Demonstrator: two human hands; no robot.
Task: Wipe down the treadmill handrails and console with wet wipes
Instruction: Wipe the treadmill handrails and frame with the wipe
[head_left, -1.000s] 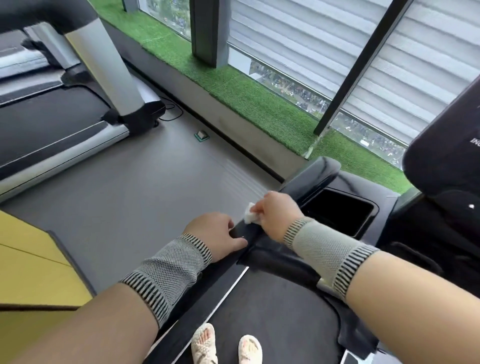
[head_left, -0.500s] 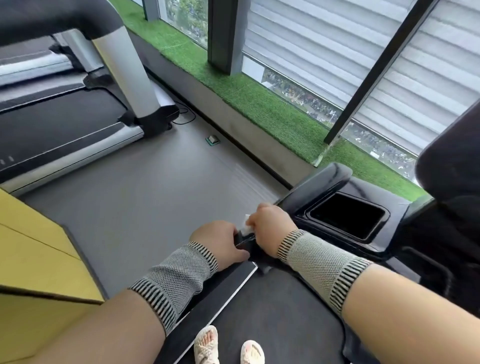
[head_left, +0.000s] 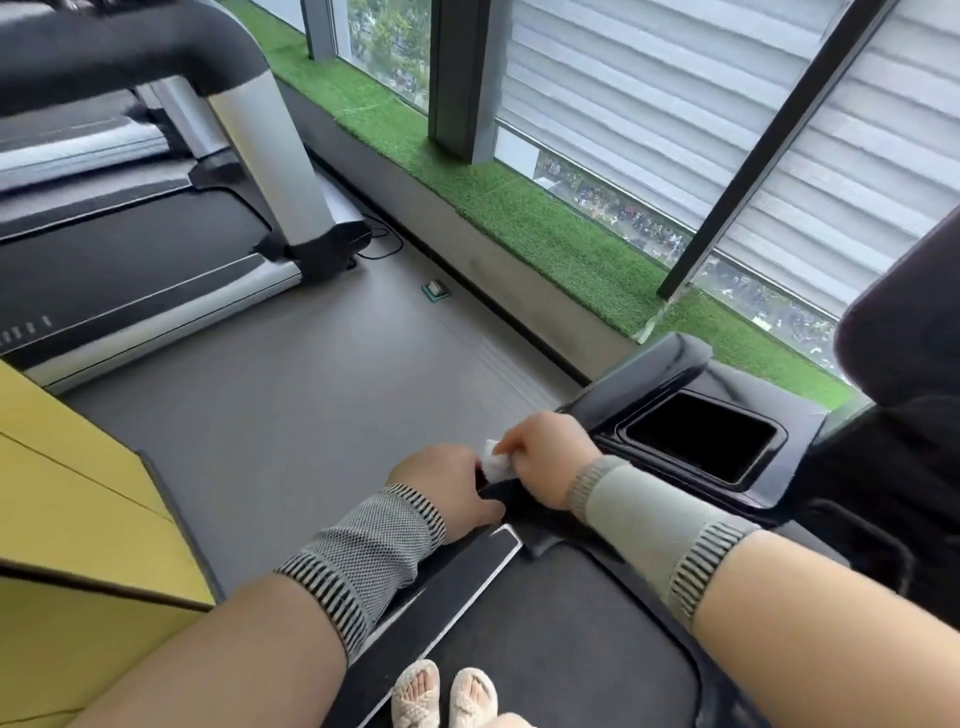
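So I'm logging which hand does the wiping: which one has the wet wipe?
The right hand pinches the white wipe; the left hand only grips the black handrail.

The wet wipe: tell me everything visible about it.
The wet wipe is a small white crumpled wad, soft and cloth-like. Only part shows; the rest is hidden inside the right hand, whose curled fingers pinch it. It sits on the black handrail, just beyond the left hand gripping that rail.
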